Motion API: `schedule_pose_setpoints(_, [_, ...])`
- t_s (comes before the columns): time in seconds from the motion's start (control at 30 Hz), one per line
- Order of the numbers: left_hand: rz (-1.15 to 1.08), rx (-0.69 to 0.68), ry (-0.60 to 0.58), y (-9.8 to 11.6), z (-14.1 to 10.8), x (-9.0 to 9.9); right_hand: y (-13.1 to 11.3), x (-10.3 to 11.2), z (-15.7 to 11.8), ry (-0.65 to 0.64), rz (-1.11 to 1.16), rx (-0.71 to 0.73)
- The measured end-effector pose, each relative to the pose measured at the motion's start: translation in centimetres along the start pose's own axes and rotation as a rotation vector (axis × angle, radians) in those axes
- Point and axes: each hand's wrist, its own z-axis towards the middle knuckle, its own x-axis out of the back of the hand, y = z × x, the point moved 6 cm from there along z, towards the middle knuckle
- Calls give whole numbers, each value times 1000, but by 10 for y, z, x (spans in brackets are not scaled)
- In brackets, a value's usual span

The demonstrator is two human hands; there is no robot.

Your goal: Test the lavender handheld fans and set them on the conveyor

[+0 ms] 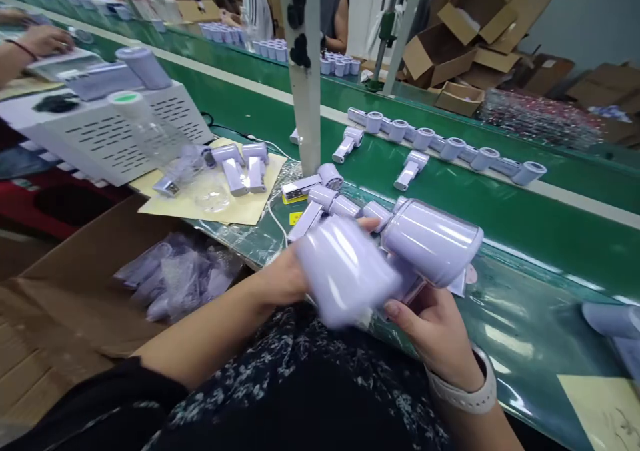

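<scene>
My left hand [287, 274] is closed on a lavender device [347, 271] whose wide rounded head is blurred by motion and hides most of the fingers. Just to its right, my right hand [433, 324] is closed round the handle of a second lavender device [433, 241], its wide barrel pointing right. The two devices are close together above the table's near edge; whether they touch is hard to tell. Behind them, several smaller lavender devices [320, 198] lie together on the green table [520, 318].
Lavender parts [453, 148] line a green conveyor [565, 221] beyond a white post [305, 71]. At left are a vented white box [125, 131], a yellow sheet [225, 204] with devices, and a carton [70, 278] of bagged pieces. Another person's hand [47, 40] is at far left.
</scene>
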Motion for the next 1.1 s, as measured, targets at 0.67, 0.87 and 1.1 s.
schedule_pose_setpoints(0.67, [96, 27, -238, -18, -11, -36, 20, 3, -11, 107, 309, -126])
schedule_pose_setpoints(0.87, [76, 71, -251, -23, -13, -35, 26, -7, -10, 98, 390, -252])
schedule_pose_setpoints(1.1, [-8, 72, -246, -20, -16, -40, 22, -5, -15, 49, 359, -211])
